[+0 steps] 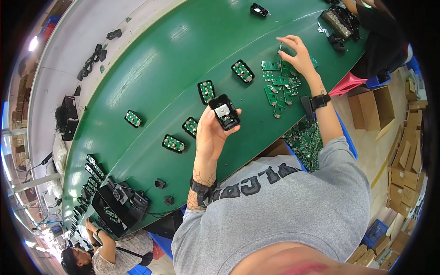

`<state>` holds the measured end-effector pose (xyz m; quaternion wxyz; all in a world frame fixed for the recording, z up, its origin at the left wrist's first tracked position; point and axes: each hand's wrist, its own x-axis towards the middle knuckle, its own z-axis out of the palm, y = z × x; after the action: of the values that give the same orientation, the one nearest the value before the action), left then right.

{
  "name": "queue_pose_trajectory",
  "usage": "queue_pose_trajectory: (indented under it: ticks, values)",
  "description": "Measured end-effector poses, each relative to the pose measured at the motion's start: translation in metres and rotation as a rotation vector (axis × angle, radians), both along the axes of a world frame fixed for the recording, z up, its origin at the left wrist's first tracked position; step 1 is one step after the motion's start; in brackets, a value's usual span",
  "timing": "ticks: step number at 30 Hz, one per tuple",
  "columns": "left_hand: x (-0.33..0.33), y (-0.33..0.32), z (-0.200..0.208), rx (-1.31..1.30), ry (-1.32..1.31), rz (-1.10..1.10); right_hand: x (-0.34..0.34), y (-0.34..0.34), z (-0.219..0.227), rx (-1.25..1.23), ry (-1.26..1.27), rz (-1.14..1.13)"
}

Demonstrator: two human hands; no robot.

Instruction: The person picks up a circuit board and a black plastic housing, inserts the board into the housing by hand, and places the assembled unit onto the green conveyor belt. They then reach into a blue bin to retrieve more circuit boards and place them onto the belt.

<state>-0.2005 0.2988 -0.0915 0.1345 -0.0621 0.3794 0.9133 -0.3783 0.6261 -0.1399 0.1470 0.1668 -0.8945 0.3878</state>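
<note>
Up close, a black plastic housing (224, 112) with a pale square part inside sits clamped in the left hand (211, 133), raised over the near edge of the green belt (174, 50). Just beside it, green-boarded housings (206, 91) lie spaced along the belt. Farther right, the right hand (300, 57) pinches a small pale part (280, 47) above a heap of loose green circuit boards (278, 82). Brown cartons (373, 107) stand beyond the belt's right edge.

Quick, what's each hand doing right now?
Left hand: closed around a black plastic housing.
Right hand: pinching a small pale part above the green circuit boards.
</note>
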Motion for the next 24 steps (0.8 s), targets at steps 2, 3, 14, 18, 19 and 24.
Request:
queue_pose_trajectory:
  ticks: [2, 3, 14, 18, 19, 24]
  values:
    - [0.001, 0.001, -0.001, 0.007, 0.0, 0.0, -0.005, 0.018, -0.015, 0.18, 0.104, -0.09]
    - [0.002, 0.001, -0.001, -0.006, -0.003, -0.007, -0.003, 0.024, -0.016, 0.182, 0.107, -0.089]
    - [-0.002, 0.005, -0.002, 0.09, -0.053, -0.06, 0.005, 0.031, 0.021, 0.436, -0.065, 0.273]
    - [-0.004, 0.007, 0.003, 0.09, -0.068, -0.077, -0.026, 0.035, 0.022, 0.55, -0.225, 0.468]
    - [-0.005, 0.008, 0.004, 0.04, -0.039, -0.085, -0.033, 0.037, 0.024, 0.607, -0.162, 0.482]
    - [-0.007, 0.007, 0.014, -0.082, 0.026, -0.041, -0.024, 0.017, 0.036, 0.517, -0.167, 0.415]
